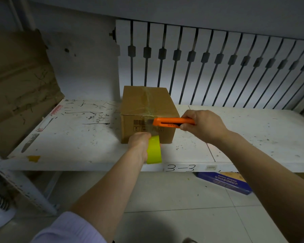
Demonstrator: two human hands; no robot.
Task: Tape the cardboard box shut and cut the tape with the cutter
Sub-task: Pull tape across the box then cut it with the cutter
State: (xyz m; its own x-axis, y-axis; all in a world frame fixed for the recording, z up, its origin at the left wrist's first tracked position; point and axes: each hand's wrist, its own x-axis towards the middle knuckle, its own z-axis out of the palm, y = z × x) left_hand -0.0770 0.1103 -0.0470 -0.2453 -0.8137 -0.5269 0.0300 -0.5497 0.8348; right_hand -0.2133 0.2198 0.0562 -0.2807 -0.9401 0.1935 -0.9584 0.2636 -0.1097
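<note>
So the cardboard box sits on a scuffed white shelf, flaps closed, with clear tape already running along the top seam and down over the near face. The left hand is wrapped around a yellow-green tape roll, held low just in front of the box so the strip looks stretched between roll and box. The right hand has its fingers closed around the back end of an orange box cutter, which lies level with its blade tip right at the tape, near the top of the front face by the barcode label.

Looks like the cut is the step in hand, and taping is basically done.

Stuff that could go sideways, imo: the blade points toward the left, and the left hand is just below it, so a slip downward lands on knuckles. If the tape goes slack it'll probably crumple and stick to itself instead of slicing. Pressing too hard could also score the cardboard.
</note>
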